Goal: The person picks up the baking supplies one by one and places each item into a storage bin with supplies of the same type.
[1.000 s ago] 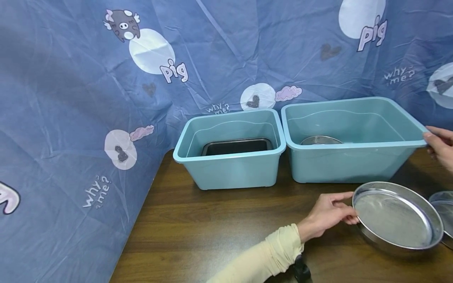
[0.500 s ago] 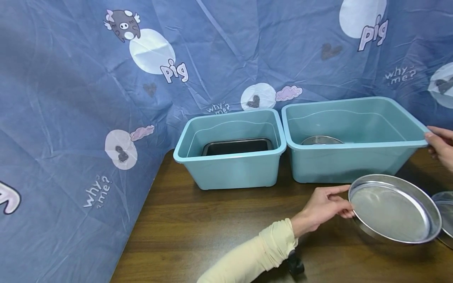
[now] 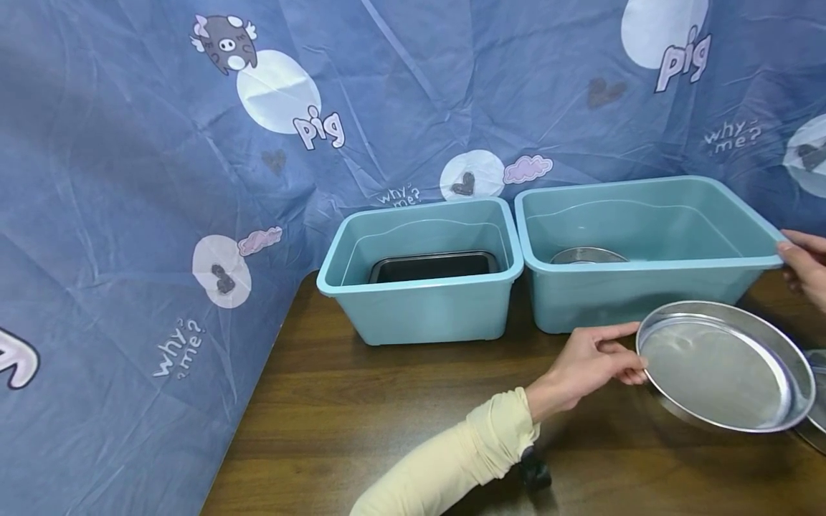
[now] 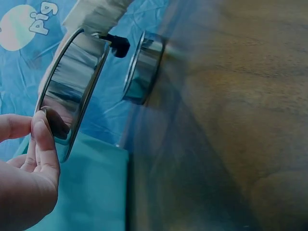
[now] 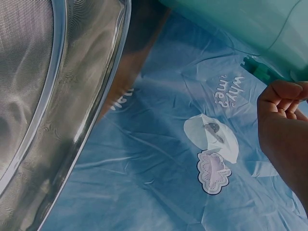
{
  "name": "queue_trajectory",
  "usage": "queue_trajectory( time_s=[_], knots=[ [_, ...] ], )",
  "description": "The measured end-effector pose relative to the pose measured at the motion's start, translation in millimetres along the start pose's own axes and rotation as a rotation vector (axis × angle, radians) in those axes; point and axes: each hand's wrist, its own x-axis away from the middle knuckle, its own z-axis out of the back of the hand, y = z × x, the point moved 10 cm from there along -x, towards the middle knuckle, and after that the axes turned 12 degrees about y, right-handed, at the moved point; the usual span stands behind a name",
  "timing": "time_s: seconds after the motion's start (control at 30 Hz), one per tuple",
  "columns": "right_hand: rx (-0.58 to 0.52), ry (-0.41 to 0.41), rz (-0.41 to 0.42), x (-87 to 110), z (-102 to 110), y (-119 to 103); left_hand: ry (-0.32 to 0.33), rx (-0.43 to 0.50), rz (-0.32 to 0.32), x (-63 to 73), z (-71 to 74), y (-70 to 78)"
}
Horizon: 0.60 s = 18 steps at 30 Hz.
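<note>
My left hand (image 3: pixel 584 365) pinches the left rim of a round metal sieve (image 3: pixel 716 373) between thumb and fingers. The sieve is tilted a little above the table, in front of the right bin. Seen edge-on in the left wrist view, the sieve's shiny wall (image 4: pixel 72 86) stands by the thumb of the left hand (image 4: pixel 33 163). At the head view's right edge, my right hand (image 3: pixel 806 265) grips the corner rim of the right turquoise bin (image 3: pixel 626 297). Fine mesh shows in the sieve (image 5: pixel 24 62) in the right wrist view, where the right hand (image 5: pixel 286 120) holds the bin.
A second round metal sieve (image 3: pixel 819 419) lies on the table at the far right, partly cut off. Another round metal rim (image 3: pixel 589 251) shows inside the right bin. The left turquoise bin (image 3: pixel 419 315) holds a dark rectangular pan (image 3: pixel 435 266). A patterned blue cloth (image 3: pixel 387 93) hangs behind.
My left hand has raised the sieve and moved it toward the right bin, tilting it more. The right hand stays on the bin's corner.
</note>
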Motion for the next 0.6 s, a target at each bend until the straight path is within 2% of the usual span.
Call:
queue_trajectory(
  time_s=[0.23,0.37,0.5,0.6],
  knots=[
    [0.024,-0.01,-0.001,-5.8,2,13,-0.02,0.026,-0.006,0.9,-2.6,12.3],
    [0.019,-0.012,-0.013,-2.0,0,8,-0.026,0.025,-0.003,1.5,-2.4,16.8],
    [0.003,-0.034,-0.012,9.3,-7,-18,-0.04,0.018,-0.014,1.5,-2.6,24.5],
    [0.006,-0.048,-0.02,26.0,-16,-55,-0.046,0.013,-0.017,1.2,-2.5,29.4]
  ],
)
